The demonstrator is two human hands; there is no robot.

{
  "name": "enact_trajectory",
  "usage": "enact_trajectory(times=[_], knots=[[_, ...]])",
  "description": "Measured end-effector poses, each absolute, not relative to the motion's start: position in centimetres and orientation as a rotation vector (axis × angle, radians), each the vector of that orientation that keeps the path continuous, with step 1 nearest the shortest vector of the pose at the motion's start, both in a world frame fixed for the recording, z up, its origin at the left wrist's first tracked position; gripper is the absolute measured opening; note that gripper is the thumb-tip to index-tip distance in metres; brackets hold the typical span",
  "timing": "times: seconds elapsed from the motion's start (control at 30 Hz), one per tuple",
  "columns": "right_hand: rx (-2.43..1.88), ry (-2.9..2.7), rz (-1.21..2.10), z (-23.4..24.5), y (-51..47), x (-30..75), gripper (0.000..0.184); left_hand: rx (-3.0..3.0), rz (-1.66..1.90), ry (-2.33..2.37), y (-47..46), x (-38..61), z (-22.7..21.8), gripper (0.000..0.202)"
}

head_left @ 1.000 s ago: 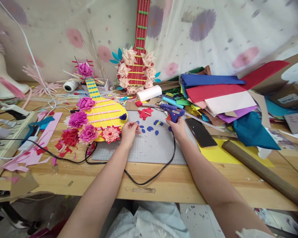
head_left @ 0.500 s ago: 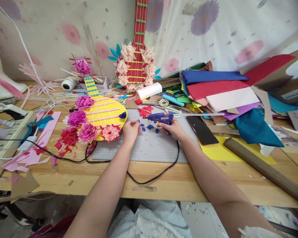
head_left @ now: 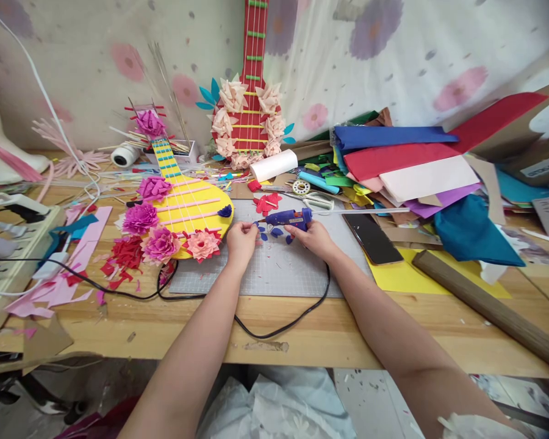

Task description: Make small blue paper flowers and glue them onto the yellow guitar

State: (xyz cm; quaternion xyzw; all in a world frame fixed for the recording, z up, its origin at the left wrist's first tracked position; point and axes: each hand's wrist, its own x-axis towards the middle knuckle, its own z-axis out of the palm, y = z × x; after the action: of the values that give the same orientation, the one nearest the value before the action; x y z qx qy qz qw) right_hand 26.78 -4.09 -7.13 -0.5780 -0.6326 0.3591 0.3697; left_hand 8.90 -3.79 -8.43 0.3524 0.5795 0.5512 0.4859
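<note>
My right hand point(head_left: 315, 238) grips a blue hot glue gun point(head_left: 283, 217), a long white glue stick point(head_left: 363, 211) jutting from its back. Its nozzle points left and meets the fingertips of my left hand point(head_left: 241, 241). Those fingers are pinched on a small blue paper petal point(head_left: 257, 224), mostly hidden. Several loose blue petals point(head_left: 277, 232) lie under the gun on a grey cutting mat point(head_left: 279, 274). Just left of my left hand lies a yellow paper lute point(head_left: 187, 207) with pink and purple paper flowers point(head_left: 160, 242).
A red paper guitar point(head_left: 249, 116) leans at the back. Scissors point(head_left: 318, 200), a phone point(head_left: 373, 238), a cardboard tube point(head_left: 476, 305) and stacked crepe paper point(head_left: 402, 160) are to the right. The gun's black cord point(head_left: 279, 334) loops across the table front; a power strip point(head_left: 22, 268) stands left.
My right hand has moved the glue gun slightly left, bringing its nozzle to my left fingertips. My left hand stays almost in place, still pinched.
</note>
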Motion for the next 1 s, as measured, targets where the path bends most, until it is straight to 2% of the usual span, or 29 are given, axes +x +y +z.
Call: enact_trajectory(times=[1.0], knots=[[-1.491, -1.689, 0.947, -7.24, -4.22, 27.04, 0.037, 0.803, 1.330, 1.416, -3.75, 8.91, -8.38, 0.008]])
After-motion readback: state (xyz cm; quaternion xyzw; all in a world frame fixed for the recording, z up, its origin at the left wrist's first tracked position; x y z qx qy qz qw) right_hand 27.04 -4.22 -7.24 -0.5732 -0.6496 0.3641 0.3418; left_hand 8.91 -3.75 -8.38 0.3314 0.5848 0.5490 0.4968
